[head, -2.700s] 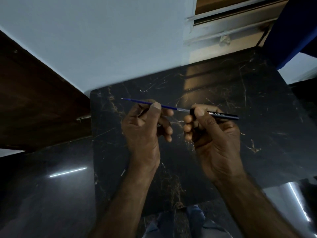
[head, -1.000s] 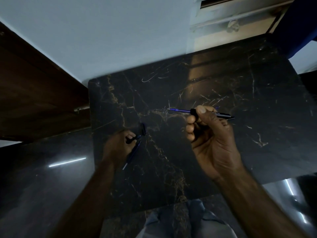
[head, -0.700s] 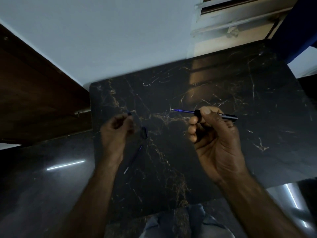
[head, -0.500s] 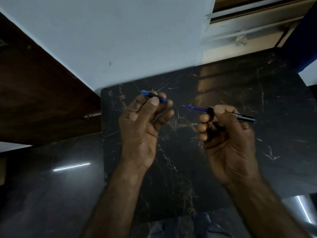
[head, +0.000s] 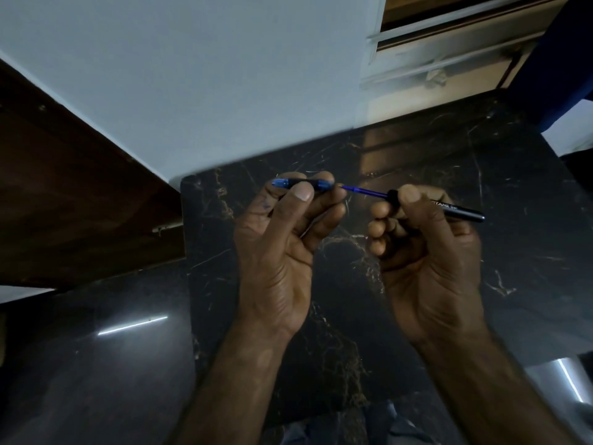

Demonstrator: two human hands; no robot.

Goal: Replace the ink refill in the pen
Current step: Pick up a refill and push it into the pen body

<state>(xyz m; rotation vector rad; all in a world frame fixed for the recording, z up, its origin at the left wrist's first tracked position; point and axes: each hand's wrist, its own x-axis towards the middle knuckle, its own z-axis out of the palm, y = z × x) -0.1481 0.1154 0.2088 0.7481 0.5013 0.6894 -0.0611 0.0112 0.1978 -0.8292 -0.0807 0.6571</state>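
My left hand (head: 276, 248) is raised over the table (head: 513, 194), thumb and curled fingers pinching the grip piece (head: 301, 184), a short black sleeve with clear blue ends. It lies nearly level, its left end poking out past my fingers and its right end just showing beside my forefinger.

My right hand (head: 426, 252) is closed round the barrel (head: 459, 211), thumb on top and fingers curled under. The black barrel sticks out to the right of my fist, with white lettering on it that I can only partly read. The refill (head: 364, 191), thin and blue, runs out of the barrel's left end toward my left hand. Its tip is just beside the right end of the grip piece; I cannot tell whether they touch.

Both hands are held near each other, above the far part of the dark veined slab. A pale wall (head: 205, 78) stands behind the table, a brown wooden panel (head: 70, 194) is at the left, and a strip of light (head: 131, 326) glints on the dark floor at the near left.
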